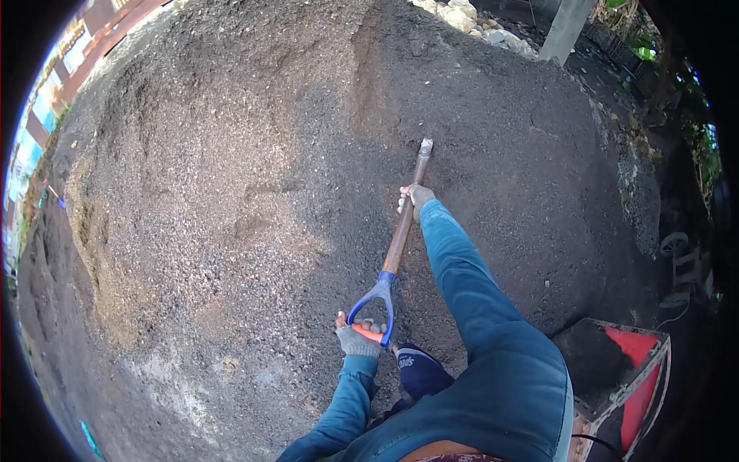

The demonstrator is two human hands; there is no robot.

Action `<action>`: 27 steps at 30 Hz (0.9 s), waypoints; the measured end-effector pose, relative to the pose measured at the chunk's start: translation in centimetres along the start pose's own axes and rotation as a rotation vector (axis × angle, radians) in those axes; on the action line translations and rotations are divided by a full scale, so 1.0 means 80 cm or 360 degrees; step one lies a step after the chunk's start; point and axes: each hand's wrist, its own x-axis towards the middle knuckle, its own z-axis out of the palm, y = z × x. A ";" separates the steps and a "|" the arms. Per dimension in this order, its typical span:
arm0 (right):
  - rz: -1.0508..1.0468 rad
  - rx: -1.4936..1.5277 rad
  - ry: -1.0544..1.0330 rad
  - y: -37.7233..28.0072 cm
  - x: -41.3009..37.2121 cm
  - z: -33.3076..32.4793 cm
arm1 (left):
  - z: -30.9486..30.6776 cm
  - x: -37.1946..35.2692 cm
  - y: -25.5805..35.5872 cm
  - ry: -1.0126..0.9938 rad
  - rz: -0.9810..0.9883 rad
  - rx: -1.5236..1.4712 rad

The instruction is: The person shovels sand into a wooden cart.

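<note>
Pile of dark grit: The most room is taken up by the big pile [231, 223]. Loose bits could be sent sliding down if its side is dug too low, and feet could be slipped on the loose slope.

Red-sided box: At the near right, the box [633, 391] is set down beside the worker. Dark stuff is held in it, but how deep it is filled cannot be told. Grit could be spilled over its rim if it is tipped in too fast, and the rim could be bumped by a swinging handle.

Shovel: The shovel [399, 242] is slanted over the middle of the pile. Its blade is hidden, seemingly in the grit. The handle could be bent or cracked if it is pulled hard while the blade is stuck.

Right hand: The wooden shaft is gripped by the right hand [419, 197], near the metal end. Fingers could be scraped if the shaft is pushed too low.

Left hand: The handle's orange bar is gripped by the left hand [360, 339].
</note>
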 end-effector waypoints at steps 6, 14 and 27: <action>0.0044 -0.0032 0.0220 0.150 -0.064 0.019 | -0.167 0.028 0.050 0.0298 0.0130 0.0218; 0.0317 0.0415 0.0424 0.324 -0.211 -0.049 | -0.365 -0.034 0.112 0.0434 0.0197 0.0566; -0.0981 0.1583 0.0961 0.228 -0.561 -0.438 | -0.083 -0.127 -0.048 -0.1536 0.0943 0.2257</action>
